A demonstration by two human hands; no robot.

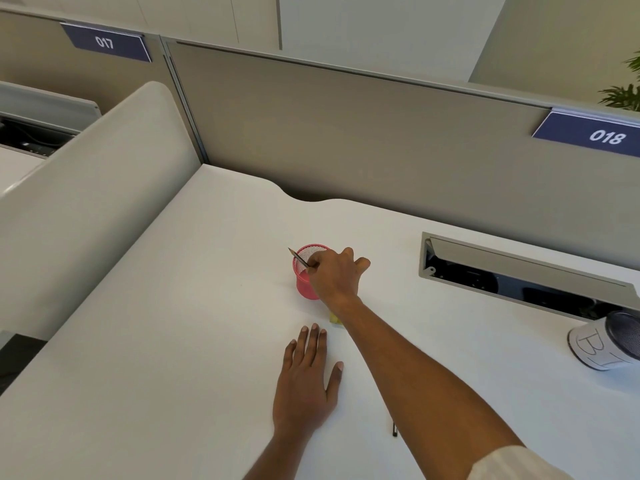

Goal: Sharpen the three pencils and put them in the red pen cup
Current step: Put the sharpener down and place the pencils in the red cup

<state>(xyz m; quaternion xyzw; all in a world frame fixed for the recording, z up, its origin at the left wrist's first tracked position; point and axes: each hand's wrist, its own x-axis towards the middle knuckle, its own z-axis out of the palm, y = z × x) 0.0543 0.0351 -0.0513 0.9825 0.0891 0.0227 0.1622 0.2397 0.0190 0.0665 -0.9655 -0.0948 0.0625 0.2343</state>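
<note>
White "017" on left blue sign (105,42), mounted at top of partition (346,133). White "018" on right blue sign (604,136), same partition, far right. Hand-drawn "B" on white paper wrap of can (602,344) at right edge of worktop (173,341); next stroke unclear.

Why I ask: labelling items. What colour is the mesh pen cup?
Pen cup: red mesh, in the head view.

A red mesh pen cup (306,277) stands on the white desk (173,341) before navy number plates (594,135).
</note>
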